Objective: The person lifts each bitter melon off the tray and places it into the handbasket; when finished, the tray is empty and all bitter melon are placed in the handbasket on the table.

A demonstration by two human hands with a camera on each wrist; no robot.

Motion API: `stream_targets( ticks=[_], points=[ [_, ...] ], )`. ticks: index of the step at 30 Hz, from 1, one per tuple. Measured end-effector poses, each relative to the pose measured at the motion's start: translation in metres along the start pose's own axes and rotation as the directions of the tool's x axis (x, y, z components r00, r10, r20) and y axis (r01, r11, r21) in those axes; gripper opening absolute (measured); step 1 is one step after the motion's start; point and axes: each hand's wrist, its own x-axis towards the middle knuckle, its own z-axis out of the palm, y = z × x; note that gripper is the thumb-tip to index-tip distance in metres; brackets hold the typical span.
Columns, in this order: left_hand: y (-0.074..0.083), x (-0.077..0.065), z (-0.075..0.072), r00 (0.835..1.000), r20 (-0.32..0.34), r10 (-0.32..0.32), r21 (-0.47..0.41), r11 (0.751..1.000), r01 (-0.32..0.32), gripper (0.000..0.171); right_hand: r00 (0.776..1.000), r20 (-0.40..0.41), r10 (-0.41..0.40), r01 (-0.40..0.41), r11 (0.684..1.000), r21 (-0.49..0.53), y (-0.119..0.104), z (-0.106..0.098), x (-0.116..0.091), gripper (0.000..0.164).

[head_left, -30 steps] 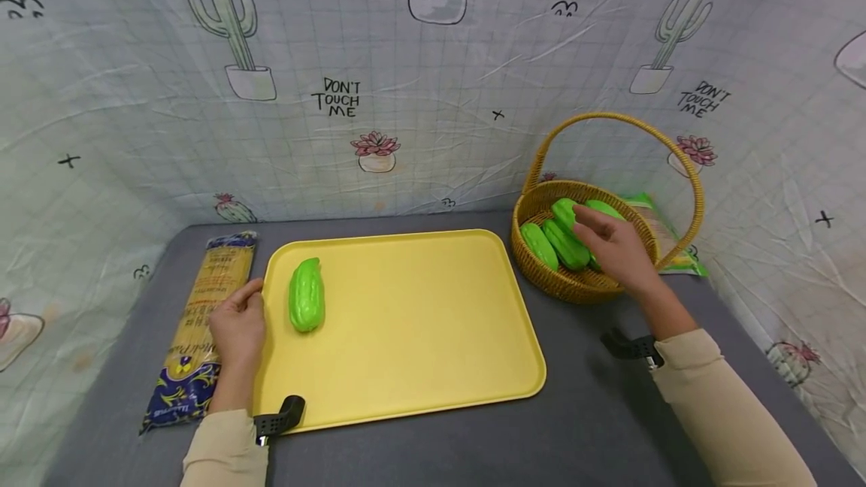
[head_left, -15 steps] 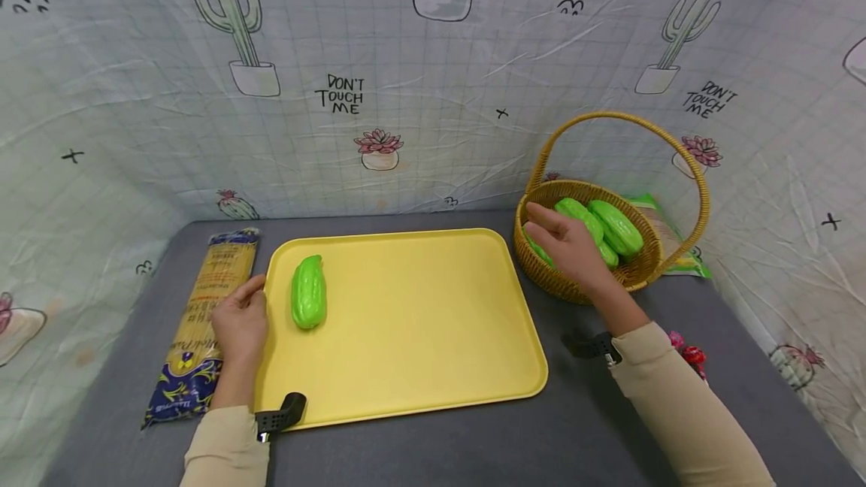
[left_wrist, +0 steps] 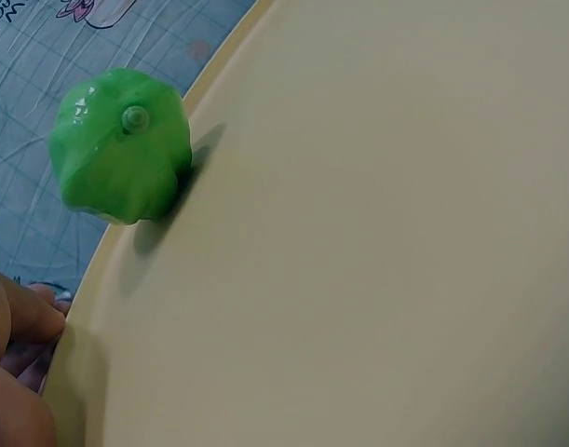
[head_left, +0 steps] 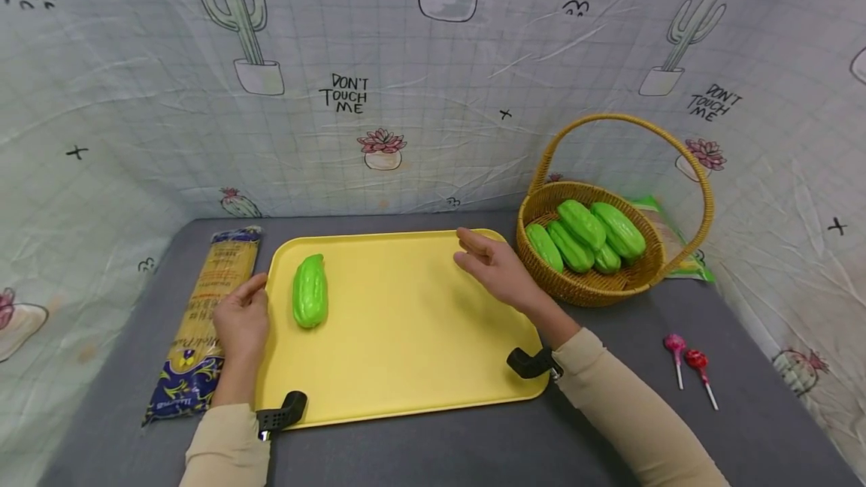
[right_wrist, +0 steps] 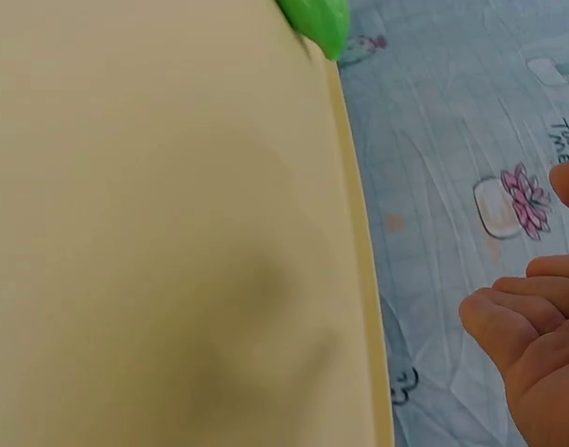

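Note:
A glossy green ribbed gourd (head_left: 310, 291) lies lengthwise near the left end of the yellow tray (head_left: 406, 322). Beside the tray's left rim is my left hand (head_left: 242, 325), its fingers loosely bent and the fingertips at the edge. The left wrist view has those fingers (left_wrist: 28, 317) against the outside of the rim, with no clear grip on it. My right hand (head_left: 501, 276) hovers above the tray's right part, fingers extended and nothing held. Right of it stands a wicker basket (head_left: 582, 294) with several similar green gourds (head_left: 582, 224) inside.
A spaghetti packet (head_left: 203, 322) lies left of the tray. Two lollipops, one pink (head_left: 674, 344) and one red (head_left: 697, 359), lie at the right on the grey table (head_left: 406, 457). A green-edged packet (head_left: 676, 246) is partly behind the basket, whose tall handle (head_left: 622, 119) arches up.
My right hand has moved left from over the basket to above the tray, uncovering the gourds and the lollipops. The left hand stays by the tray's rim.

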Motion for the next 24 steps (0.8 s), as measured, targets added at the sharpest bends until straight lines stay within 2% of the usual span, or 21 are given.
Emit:
stream_targets(
  ticks=[11, 17, 24],
  points=[
    [-0.002, 0.0, -0.002, 1.0, 0.008, -0.01, -0.015, 1.0, 0.01, 0.038, 0.999, 0.039, -0.017, 0.015, 0.999, 0.052, -0.003, 0.045, 0.018, 0.061],
    [-0.003, 0.003, -0.003, 1.0, 0.017, -0.005, -0.006, 1.0, 0.005, 0.038, 0.997, 0.079, 0.012, -0.02, 0.995, 0.1, -0.003, 0.072, 0.023, 0.062],
    [-0.002, 0.004, -0.003, 1.0, 0.029, -0.005, -0.01, 1.0, 0.005, 0.039, 0.992, 0.124, 0.008, -0.031, 0.982, 0.186, -0.006, 0.102, 0.029, 0.064]
  ],
)
